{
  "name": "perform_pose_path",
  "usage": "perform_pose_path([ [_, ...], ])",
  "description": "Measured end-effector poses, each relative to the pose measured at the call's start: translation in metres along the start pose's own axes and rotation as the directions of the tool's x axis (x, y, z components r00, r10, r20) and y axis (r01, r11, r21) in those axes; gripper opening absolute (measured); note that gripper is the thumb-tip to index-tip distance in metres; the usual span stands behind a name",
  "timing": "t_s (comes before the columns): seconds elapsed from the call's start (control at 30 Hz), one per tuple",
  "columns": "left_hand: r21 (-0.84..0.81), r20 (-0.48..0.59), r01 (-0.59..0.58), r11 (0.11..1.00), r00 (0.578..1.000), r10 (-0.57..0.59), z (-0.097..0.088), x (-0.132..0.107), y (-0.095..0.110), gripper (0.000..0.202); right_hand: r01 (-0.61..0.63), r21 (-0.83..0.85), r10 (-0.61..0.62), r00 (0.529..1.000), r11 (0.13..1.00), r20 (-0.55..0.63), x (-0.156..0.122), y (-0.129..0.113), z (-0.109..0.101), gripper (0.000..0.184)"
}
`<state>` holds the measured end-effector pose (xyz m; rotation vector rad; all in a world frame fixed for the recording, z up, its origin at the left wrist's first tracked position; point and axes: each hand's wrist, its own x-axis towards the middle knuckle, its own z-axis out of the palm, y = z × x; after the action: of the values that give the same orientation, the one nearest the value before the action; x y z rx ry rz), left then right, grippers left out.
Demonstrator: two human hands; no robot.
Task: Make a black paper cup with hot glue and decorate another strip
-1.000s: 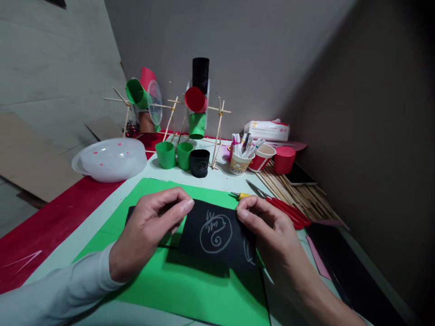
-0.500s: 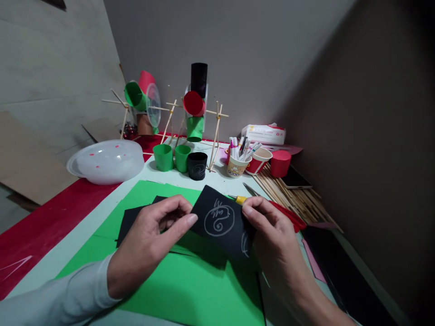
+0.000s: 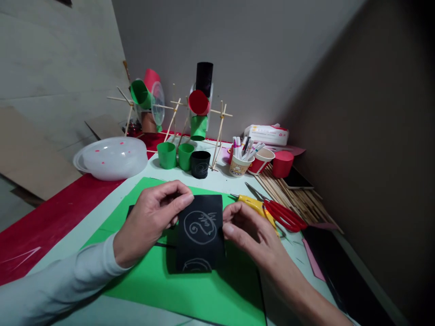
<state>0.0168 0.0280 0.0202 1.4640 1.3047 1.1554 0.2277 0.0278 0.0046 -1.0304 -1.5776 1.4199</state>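
A piece of black paper (image 3: 200, 231) with pale line drawings, a circle around a swirl and more curves at its lower edge, is held upright over a green sheet (image 3: 234, 290). My left hand (image 3: 158, 217) pinches its upper left corner between thumb and fingers. At the right edge, the thumb and index finger of my right hand (image 3: 253, 233) close on the paper. More black paper (image 3: 130, 209) lies on the green sheet, mostly hidden by my left hand. Just beyond my right hand are red-handled scissors (image 3: 283, 215) and a yellow-handled tool (image 3: 256, 206) with a pointed tip.
Green cups (image 3: 166, 155) and a black cup (image 3: 200, 164) stand behind the sheet. Stick frames carry coloured tubes (image 3: 199, 103) farther back. A white plastic bowl (image 3: 115, 158) sits left. A paper cup of markers (image 3: 240, 167), a red cup (image 3: 283, 164) and wooden sticks (image 3: 288, 194) are right.
The black paper has turned and moved left and slightly lower, so its drawing faces another way. My right hand has shifted left with it, uncovering more of the scissors and yellow-handled tool.
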Motion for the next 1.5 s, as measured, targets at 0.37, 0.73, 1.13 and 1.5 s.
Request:
perform_pose_path([
  [0.37,0.145,0.085,-0.150,0.978,0.987,0.139,0.005,-0.005,0.003,0.019,0.202,-0.128,-0.219,0.965,0.971,-0.142,-0.004,0.001,0.001,0.008],
  [0.73,0.418,-0.002,-0.595,0.686,0.755,0.656,0.009,-0.018,-0.011,0.013,0.210,-0.203,-0.251,0.947,0.956,-0.200,-0.005,-0.001,-0.002,0.011],
  [1.13,0.518,0.265,-0.750,0.412,0.598,0.756,0.014,-0.044,0.000,0.018,0.232,-0.047,-0.237,0.961,0.971,-0.144,-0.011,-0.002,0.002,0.010],
  [1.5,0.583,0.262,-0.758,0.292,0.516,0.816,0.012,-0.028,-0.004,0.005,0.199,-0.100,-0.206,0.976,0.975,-0.071,0.002,-0.004,-0.004,0.012],
])
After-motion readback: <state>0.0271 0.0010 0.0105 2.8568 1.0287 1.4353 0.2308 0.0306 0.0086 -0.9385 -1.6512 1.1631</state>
